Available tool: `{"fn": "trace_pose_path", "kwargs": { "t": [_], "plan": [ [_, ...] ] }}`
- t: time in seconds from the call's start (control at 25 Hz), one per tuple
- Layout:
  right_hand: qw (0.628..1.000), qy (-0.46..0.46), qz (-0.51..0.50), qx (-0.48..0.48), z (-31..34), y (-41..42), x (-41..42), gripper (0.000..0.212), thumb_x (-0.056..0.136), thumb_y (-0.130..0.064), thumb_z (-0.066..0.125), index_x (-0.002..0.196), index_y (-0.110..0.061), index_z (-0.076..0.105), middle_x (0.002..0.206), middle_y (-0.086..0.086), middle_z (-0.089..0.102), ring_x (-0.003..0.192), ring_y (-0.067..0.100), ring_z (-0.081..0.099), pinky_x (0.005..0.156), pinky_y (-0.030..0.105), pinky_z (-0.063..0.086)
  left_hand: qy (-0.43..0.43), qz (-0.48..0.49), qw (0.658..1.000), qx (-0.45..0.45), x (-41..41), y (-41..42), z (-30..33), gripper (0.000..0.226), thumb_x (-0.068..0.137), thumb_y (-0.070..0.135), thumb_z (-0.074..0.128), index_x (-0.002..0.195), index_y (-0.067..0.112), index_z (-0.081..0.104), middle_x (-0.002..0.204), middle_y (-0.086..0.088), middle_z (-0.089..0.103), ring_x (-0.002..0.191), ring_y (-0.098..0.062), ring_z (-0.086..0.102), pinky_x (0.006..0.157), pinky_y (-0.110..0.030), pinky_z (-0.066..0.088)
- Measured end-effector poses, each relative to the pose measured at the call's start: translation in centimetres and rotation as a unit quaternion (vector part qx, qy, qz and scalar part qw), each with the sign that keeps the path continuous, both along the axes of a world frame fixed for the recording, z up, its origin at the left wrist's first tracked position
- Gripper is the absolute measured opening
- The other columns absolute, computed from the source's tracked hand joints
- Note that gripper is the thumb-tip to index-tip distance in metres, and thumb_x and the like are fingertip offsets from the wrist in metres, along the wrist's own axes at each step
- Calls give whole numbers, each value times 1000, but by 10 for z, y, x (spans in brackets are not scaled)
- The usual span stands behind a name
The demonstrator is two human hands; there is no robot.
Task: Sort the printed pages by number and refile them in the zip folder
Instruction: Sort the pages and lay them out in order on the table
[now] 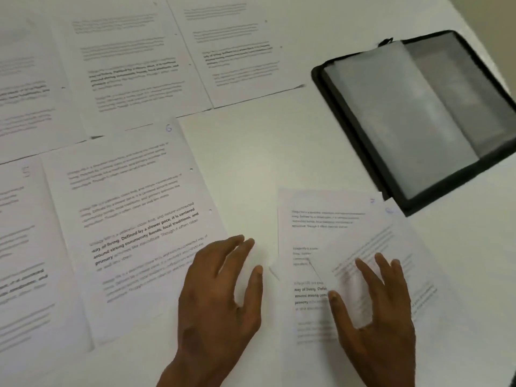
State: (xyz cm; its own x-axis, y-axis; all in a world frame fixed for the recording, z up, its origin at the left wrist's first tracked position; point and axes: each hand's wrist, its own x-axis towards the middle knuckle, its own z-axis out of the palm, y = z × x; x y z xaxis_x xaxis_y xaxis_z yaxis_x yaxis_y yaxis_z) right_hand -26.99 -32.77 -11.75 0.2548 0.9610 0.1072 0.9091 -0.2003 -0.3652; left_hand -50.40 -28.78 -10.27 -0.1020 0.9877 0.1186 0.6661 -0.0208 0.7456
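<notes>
White table (293, 141) bearing rows of printed pages, an open zip folder (360, 152) at the far right, and two hands at the near edge. Risk, as a judgement: the small stack (329, 219) just in front of the folder holds at least two sheets lying askew, so a sideways push may fan them further, and one page could slide under another and be filed out of order. The handwritten numbers are faint and partly blurred; the page marked 6 (134, 219), left of the folder, and the page marked 5 (19, 247) beyond it read clearly, while the corner marks on the stack cannot be told with certainty, which invites a misread. The folder's clear sleeve (396, 118) stands raised and could fold as pages enter. Right hand (374, 311): fingers spread and nearly straight, resting on the top, tilted sheet (396, 241) of the stack, gripping nothing. Left hand (220, 297): open and relaxed, on the table between page 6 and the stack, fingertips near the stack's left edge, holding nothing.
</notes>
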Motion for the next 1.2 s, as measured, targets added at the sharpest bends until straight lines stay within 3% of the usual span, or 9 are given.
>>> {"fn": "trace_pose_path", "kwargs": {
  "t": [0.08, 0.2, 0.32, 0.4, 0.6, 0.8, 0.96, 1.08, 1.2],
  "plan": [
    [999, -10, -4, -31, -12, -11, 12, 77, 80, -64, 57, 141, -16, 55, 159, 7, 37, 151, 28, 25, 112, 64, 35, 17, -54, 998, -40, 28, 7, -2, 45, 90, 40, 62, 131, 23, 62, 131, 7, 59, 123, -12, 53, 97, -34, 52],
    [999, -6, 8, -36, -24, -25, 17, 78, 81, -65, 58, 142, -16, 55, 158, 9, 38, 147, 30, 34, 112, 56, 38, 64, -116, 988, -78, 59, 28, -8, 57, 92, 44, 61, 144, 26, 48, 146, 3, 48, 132, -18, 44, 104, -38, 47],
    [1000, 0, 12, -24, -27, -36, 14, 77, 79, -65, 61, 137, -15, 60, 154, 10, 44, 142, 31, 41, 109, 53, 40, 100, -131, 975, -151, 71, 59, -10, 81, 89, 46, 67, 156, 30, 25, 161, 3, 24, 138, -19, 27, 110, -38, 38],
    [1000, 4, 11, -20, -27, -40, 15, 77, 77, -66, 63, 135, -16, 62, 153, 9, 46, 140, 30, 43, 108, 55, 41, 118, -129, 970, -167, 72, 73, -9, 91, 85, 46, 71, 157, 31, 17, 160, 5, 18, 136, -17, 25, 108, -34, 35],
    [1000, 4, -6, -3, -26, -46, 30, 74, 74, -66, 66, 128, -15, 68, 148, 9, 51, 135, 32, 48, 101, 60, 44, 124, -130, 971, -157, 75, 81, -7, 99, 79, 42, 78, 157, 32, 18, 151, 6, 25, 129, -16, 32, 104, -31, 34],
    [998, -5, -68, -7, -23, -47, 46, 76, 72, -68, 63, 128, -17, 66, 148, 8, 50, 137, 33, 44, 102, 62, 41, 146, -119, 974, -126, 74, 83, -6, 86, 85, 32, 75, 155, 31, 26, 138, 4, 45, 119, -17, 37, 99, -29, 32],
    [1000, -7, -4, -26, -23, -47, 54, 90, 71, -73, 64, 141, -18, 55, 159, 9, 36, 149, 32, 29, 112, 59, 28, 51, -44, 996, -65, 63, 88, 2, 79, 88, 12, 70, 154, 32, 31, 133, 0, 46, 99, -1, 43, 88, -10, 38],
    [999, -11, 35, -39, -27, -49, 55, 92, 72, -77, 62, 144, -20, 53, 162, 10, 29, 151, 34, 24, 113, 59, 25, -12, 14, 999, -29, 45, 95, 9, 84, 86, 11, 73, 154, 35, 30, 140, 0, 41, 113, -16, 54, 93, -30, 53],
    [998, -19, 36, -47, -28, -49, 58, 96, 70, -83, 56, 144, -23, 48, 161, 13, 32, 149, 35, 28, 112, 59, 26, -6, 53, 999, 0, 23, 107, 9, 82, 86, 12, 74, 154, 31, 31, 144, -5, 40, 119, -28, 55, 88, -35, 56]
  ]
}}
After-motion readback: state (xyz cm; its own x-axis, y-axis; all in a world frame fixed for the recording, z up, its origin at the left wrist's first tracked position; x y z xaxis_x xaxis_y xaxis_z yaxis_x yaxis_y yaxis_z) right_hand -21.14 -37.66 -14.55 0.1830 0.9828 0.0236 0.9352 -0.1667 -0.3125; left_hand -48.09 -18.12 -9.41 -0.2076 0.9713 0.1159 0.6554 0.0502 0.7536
